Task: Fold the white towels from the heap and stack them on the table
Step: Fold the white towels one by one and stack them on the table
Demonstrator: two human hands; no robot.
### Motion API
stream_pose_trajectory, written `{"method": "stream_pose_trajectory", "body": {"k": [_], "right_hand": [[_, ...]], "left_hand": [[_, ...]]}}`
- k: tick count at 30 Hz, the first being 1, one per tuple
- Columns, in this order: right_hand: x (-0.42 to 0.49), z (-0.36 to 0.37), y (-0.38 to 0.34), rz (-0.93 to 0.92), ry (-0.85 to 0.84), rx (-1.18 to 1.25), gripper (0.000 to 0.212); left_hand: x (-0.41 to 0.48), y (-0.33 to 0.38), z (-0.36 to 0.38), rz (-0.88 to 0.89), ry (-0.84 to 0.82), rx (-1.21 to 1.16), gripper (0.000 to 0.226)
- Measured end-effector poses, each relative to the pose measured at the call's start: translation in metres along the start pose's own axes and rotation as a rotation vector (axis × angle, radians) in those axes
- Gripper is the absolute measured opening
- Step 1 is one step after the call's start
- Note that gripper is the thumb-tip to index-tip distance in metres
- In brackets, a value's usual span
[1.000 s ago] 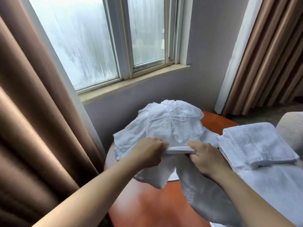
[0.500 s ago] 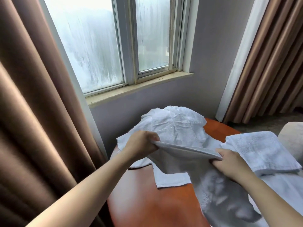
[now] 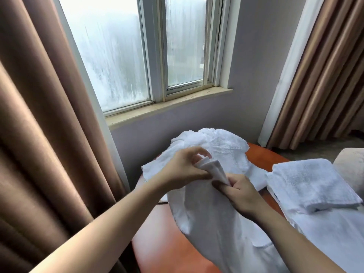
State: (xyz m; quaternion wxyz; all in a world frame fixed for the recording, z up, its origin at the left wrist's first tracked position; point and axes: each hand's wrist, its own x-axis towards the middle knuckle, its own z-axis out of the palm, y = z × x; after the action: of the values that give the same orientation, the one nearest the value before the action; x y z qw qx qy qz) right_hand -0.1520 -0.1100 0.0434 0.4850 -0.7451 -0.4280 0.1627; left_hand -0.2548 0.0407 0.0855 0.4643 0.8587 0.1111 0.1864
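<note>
A white towel (image 3: 212,217) hangs from both my hands over the round orange-brown table (image 3: 157,243). My left hand (image 3: 183,168) pinches its bunched upper edge. Just below and to the right, my right hand (image 3: 242,192) grips the same edge, the two hands nearly touching. Behind them lies the heap of crumpled white towels (image 3: 222,148) at the table's far side. A folded white towel (image 3: 309,184) rests on the right, on top of a flat white cloth (image 3: 331,239).
Brown curtains hang at the left (image 3: 39,134) and at the right (image 3: 325,75). A window with a stone sill (image 3: 167,105) is behind the table. A beige cushion corner (image 3: 352,166) shows at the far right.
My hands had pulled the towel's edge out wide between them; now they have come together again, and the towel hangs down in front of me.
</note>
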Motion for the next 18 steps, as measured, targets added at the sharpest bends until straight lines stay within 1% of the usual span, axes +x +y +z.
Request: {"method": "stream_pose_trajectory", "body": {"k": [1,3,5,8,9,10,13,14,15,16,18], "right_hand": [[0.000,-0.001,0.000,0.007,-0.010,0.049,0.050],[-0.001,-0.001,-0.005,0.023,-0.019,0.120,0.057],[0.000,-0.004,-0.005,0.056,-0.046,0.176,0.065],[-0.002,-0.007,0.002,0.078,-0.073,0.165,0.076],[-0.003,-0.007,0.002,0.073,-0.049,0.156,0.074],[-0.004,-0.007,0.002,0.053,-0.007,0.153,0.064],[-0.004,-0.007,-0.003,-0.010,0.199,0.237,0.016],[-0.003,-0.007,-0.006,-0.016,0.243,0.265,0.010],[-0.003,-0.008,-0.007,-0.024,0.256,0.282,0.008],[-0.002,-0.009,-0.007,-0.027,0.240,0.286,0.008],[-0.002,-0.007,-0.007,-0.049,0.170,0.280,0.006]], "left_hand": [[0.000,-0.003,-0.003,0.006,-0.034,0.021,0.024],[-0.002,-0.009,-0.004,-0.027,-0.151,0.039,0.032],[-0.004,-0.012,-0.002,-0.047,-0.234,0.027,0.033],[-0.004,-0.015,0.003,-0.026,-0.224,0.035,0.023],[-0.004,-0.015,0.005,-0.025,-0.203,0.012,0.019],[-0.004,-0.014,0.006,-0.034,-0.183,-0.015,0.018],[-0.005,-0.011,0.011,-0.087,-0.194,-0.057,0.027],[-0.006,-0.009,0.013,-0.104,-0.208,-0.053,0.031],[-0.006,-0.008,0.014,-0.126,-0.209,-0.072,0.035],[-0.006,-0.007,0.014,-0.155,-0.199,-0.125,0.038],[-0.005,-0.004,0.013,-0.230,-0.183,-0.299,0.036]]}}
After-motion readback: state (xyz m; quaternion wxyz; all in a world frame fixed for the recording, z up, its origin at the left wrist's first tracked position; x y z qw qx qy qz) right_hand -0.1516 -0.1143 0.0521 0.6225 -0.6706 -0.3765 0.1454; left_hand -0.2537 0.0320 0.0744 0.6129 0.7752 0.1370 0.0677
